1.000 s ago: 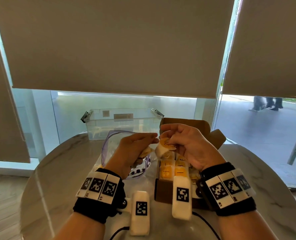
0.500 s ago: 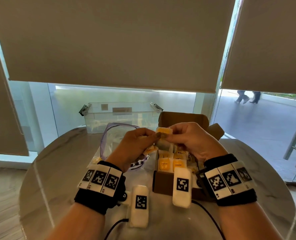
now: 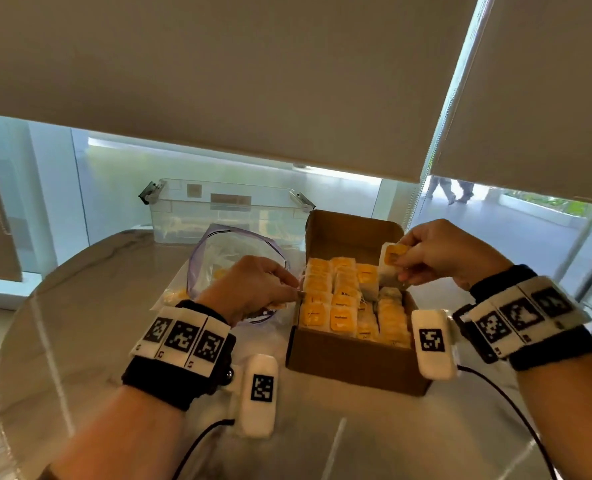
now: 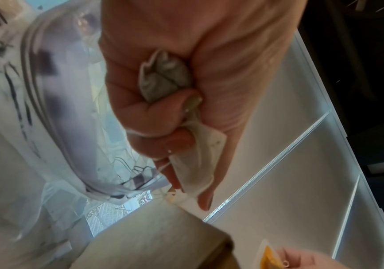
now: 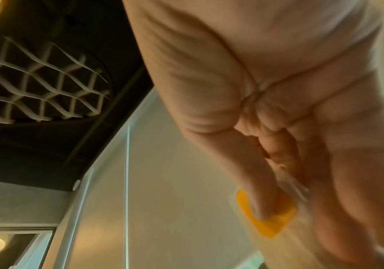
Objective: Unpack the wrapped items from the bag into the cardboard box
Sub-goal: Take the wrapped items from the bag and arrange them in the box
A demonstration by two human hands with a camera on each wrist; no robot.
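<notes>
Two hands work over a table. The left hand (image 3: 253, 285), beside the open zip bag (image 3: 232, 251), clutches spare tea bags (image 4: 165, 81). The right hand (image 3: 439, 254) pinches one wrapped tea bag (image 3: 389, 263) above the nearly full cardboard box (image 3: 353, 358); forcing it in may crush neighbours.

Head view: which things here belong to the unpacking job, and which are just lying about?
In the job:
- cardboard box, open, rows of wrapped items inside
- clear zip bag, left of the box
- wrapped item pinched by the right hand over the box
- wrapped items gripped in the left hand

Lying about:
- clear plastic bin behind
- round table
</notes>
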